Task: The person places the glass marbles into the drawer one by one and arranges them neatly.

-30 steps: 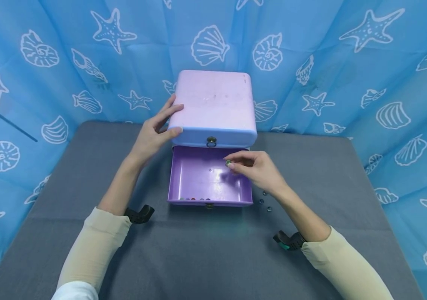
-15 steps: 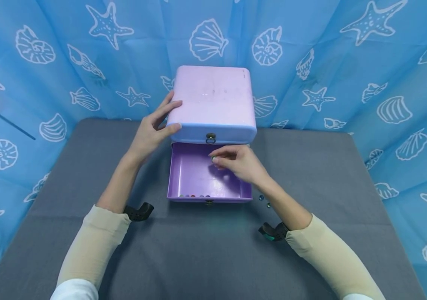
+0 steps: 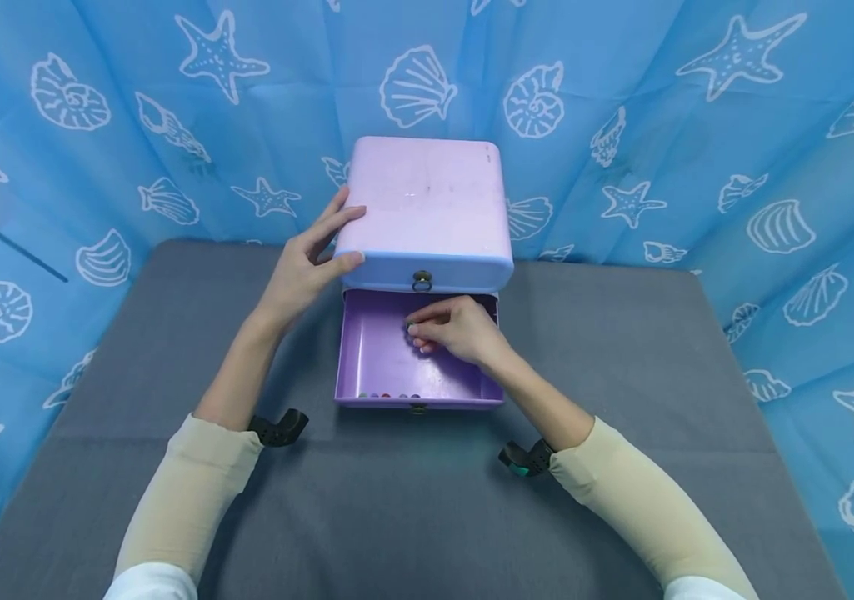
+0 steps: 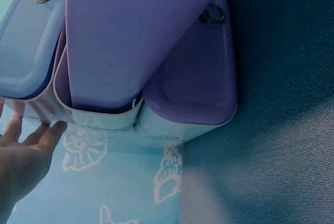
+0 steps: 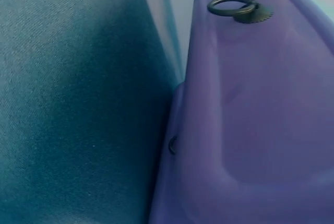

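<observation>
A small plastic chest of drawers (image 3: pixel 427 196) with a pale pink top has its purple middle drawer (image 3: pixel 370 346) pulled out. My left hand (image 3: pixel 305 265) rests against the chest's left side, its fingers spread and reaching along the upper edge. Inside the pulled-out drawer, low over its floor, my right hand (image 3: pixel 458 332) pinches a small greenish marble (image 3: pixel 410 327) between thumb and fingertips. Several coloured marbles (image 3: pixel 386 396) lie in a row along the drawer's front wall. From the right wrist, only the purple drawer front (image 5: pixel 271 104) and its ring pull (image 5: pixel 229 6) show.
The blue top drawer (image 3: pixel 464 272) is closed. Below the pulled-out one, a closed purple drawer (image 4: pixel 198 78) shows in the left wrist view. Grey cloth (image 3: pixel 397 508) covers the table. A blue curtain (image 3: pixel 591 50) with shell prints hangs close behind the chest.
My right hand has moved left and deeper into the drawer with the marble. Its forearm now covers where loose marbles lay on the cloth. My left hand has stayed on the chest.
</observation>
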`<action>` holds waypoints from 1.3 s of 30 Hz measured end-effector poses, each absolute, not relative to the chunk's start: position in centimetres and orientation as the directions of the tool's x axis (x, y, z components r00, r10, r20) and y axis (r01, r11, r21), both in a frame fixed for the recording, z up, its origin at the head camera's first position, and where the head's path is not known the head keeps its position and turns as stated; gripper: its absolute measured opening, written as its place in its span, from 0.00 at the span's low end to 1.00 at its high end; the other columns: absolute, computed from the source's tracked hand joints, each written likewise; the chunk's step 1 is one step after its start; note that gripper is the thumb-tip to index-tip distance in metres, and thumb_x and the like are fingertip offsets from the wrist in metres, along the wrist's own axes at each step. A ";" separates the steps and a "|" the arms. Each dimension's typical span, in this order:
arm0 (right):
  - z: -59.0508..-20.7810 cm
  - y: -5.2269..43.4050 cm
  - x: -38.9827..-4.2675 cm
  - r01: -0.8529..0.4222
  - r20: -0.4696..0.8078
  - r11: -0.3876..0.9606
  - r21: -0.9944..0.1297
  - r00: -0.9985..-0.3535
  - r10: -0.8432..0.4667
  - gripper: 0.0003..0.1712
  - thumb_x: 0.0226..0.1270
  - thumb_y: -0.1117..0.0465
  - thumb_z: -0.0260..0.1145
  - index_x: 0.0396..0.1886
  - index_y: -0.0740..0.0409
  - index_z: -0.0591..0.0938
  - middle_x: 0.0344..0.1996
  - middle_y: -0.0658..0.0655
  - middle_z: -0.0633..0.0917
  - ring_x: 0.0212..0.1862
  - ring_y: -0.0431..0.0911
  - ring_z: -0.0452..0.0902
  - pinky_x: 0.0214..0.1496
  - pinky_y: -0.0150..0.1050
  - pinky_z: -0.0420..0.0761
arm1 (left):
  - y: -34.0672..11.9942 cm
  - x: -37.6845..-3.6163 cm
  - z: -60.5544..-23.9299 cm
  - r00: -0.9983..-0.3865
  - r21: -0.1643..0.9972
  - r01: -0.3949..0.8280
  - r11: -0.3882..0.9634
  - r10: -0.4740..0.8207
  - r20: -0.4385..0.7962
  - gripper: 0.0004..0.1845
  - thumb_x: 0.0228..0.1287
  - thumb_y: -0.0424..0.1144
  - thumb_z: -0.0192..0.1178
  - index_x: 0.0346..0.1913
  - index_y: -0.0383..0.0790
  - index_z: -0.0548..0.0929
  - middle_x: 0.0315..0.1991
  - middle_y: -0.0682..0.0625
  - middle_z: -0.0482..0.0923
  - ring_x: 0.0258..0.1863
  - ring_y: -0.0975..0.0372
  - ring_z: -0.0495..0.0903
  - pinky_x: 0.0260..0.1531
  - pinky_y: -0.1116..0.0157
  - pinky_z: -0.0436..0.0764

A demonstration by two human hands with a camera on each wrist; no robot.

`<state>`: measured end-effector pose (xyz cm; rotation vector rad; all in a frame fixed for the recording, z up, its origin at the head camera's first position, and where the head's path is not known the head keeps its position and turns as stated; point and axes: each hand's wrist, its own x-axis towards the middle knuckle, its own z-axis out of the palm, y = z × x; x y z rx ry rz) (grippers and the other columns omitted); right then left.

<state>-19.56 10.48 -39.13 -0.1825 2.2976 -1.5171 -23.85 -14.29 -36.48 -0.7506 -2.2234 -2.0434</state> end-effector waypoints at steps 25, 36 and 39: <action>-39.5 10.1 -19.9 0.267 -0.376 0.336 -0.903 -0.870 -0.318 0.13 0.63 0.68 0.71 0.48 0.65 0.87 0.30 0.61 0.89 0.31 0.47 0.88 0.37 0.39 0.86 | -14.3 -23.8 -36.6 -0.883 0.925 0.377 0.045 0.320 0.344 0.30 0.67 0.38 0.65 0.71 0.43 0.72 0.79 0.60 0.50 0.77 0.58 0.52 0.69 0.41 0.57; -39.2 10.2 -19.7 0.263 -0.364 0.313 -0.913 -0.873 -0.326 0.11 0.64 0.67 0.71 0.45 0.64 0.88 0.30 0.61 0.89 0.31 0.48 0.88 0.38 0.40 0.86 | -14.3 -23.8 -36.6 -0.882 0.926 0.376 0.042 0.322 0.343 0.31 0.66 0.38 0.65 0.71 0.43 0.72 0.79 0.60 0.49 0.77 0.57 0.51 0.70 0.42 0.57; -38.9 10.4 -19.4 0.240 -0.335 0.294 -0.925 -0.880 -0.336 0.11 0.64 0.66 0.71 0.45 0.65 0.88 0.31 0.61 0.89 0.32 0.49 0.88 0.40 0.42 0.86 | -14.3 -23.8 -36.7 -0.881 0.925 0.378 0.038 0.322 0.347 0.30 0.67 0.38 0.66 0.71 0.43 0.72 0.79 0.61 0.50 0.77 0.58 0.52 0.70 0.42 0.57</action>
